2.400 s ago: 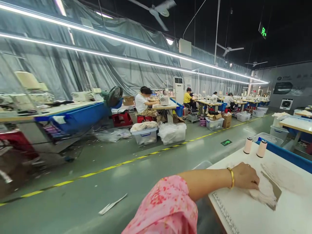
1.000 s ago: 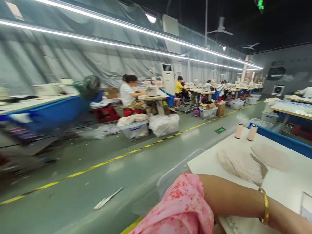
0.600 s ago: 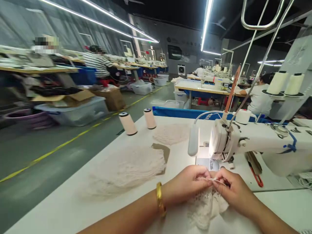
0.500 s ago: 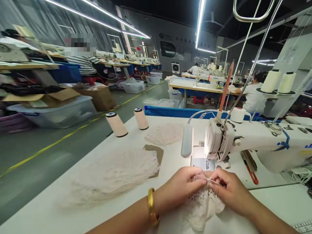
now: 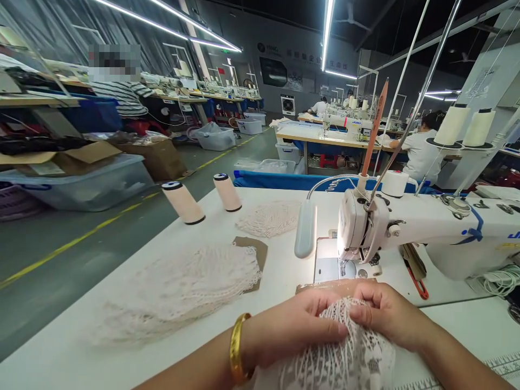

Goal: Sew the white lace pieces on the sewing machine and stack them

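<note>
A piece of white openwork lace (image 5: 345,346) is pinched between my two hands, just in front of the sewing machine (image 5: 361,227). My left hand (image 5: 292,330), with a gold bangle at its wrist, grips the lace with thumb and fingers. My right hand (image 5: 385,314) is closed on the lace's upper right part. Behind my hands lies a brown strip (image 5: 309,287) on the table, partly hidden. The needle area is lit, and the lace is apart from it. To the left, a large pile of white lace (image 5: 187,287) rests partly on brown card (image 5: 260,254).
A smaller lace pile (image 5: 268,218) and two pale thread cones (image 5: 184,203) stand farther back on the white table. A lamp (image 5: 305,230) hangs left of the needle. Orange-handled snips (image 5: 418,281) lie under the machine arm. A ruler (image 5: 504,365) is at lower right. Co-workers sit at other machines.
My hands have spread the lace wider, showing more of its openwork, and moved slightly lower. The brown strip behind them shows more. The view has shifted a little.
</note>
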The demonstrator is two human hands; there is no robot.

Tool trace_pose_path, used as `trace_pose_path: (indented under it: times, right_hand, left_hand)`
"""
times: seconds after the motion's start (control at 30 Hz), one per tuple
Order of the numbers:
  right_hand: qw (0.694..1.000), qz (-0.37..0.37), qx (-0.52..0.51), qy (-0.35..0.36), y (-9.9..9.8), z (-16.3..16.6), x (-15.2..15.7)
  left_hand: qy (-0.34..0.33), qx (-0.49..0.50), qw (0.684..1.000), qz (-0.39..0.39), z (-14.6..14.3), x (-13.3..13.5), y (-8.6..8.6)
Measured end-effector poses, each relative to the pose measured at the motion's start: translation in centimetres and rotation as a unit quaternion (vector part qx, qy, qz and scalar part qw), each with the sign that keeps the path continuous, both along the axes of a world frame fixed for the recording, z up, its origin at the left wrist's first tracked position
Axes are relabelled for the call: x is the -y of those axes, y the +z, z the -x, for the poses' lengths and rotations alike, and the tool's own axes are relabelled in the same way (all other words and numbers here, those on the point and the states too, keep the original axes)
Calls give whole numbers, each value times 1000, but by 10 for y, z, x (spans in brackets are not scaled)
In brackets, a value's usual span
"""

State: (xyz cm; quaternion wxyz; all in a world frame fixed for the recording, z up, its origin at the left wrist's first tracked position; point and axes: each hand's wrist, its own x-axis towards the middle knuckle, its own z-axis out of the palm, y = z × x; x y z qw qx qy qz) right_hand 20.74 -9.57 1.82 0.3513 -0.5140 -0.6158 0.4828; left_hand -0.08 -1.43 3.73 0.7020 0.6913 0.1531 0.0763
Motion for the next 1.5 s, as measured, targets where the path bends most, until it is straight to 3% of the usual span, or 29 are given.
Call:
trace_pose_path:
  times: [0.13,0.27,0.63,0.8,1.17,1.4,1.5]
  right_hand:
    - [994,-39,82,-62,-6,3,1]
    - [987,-82,113,-80,-7,5,3]
    - [979,-142,101,-103,-15,9,7]
    - [976,-167,92,-104,-16,10,7]
    - [979,-154,55,-122,-19,6,6]
    - [981,-145,38,-121,-21,6,6]
    - [981,-143,39,-125,-20,7,6]
  left_hand:
    - [82,8,989,-123,-4,-2,-8]
    - [146,-37,972,-178,-2,0,-16]
    - [128,20,971,-200,-4,7,-16]
    - [185,-24,949,-253,-5,9,-17]
    - [237,-31,950,-202,-8,10,-22]
    - [208,25,976,-68,-13,9,-23]
    - [200,32,977,-66,-14,8,-24]
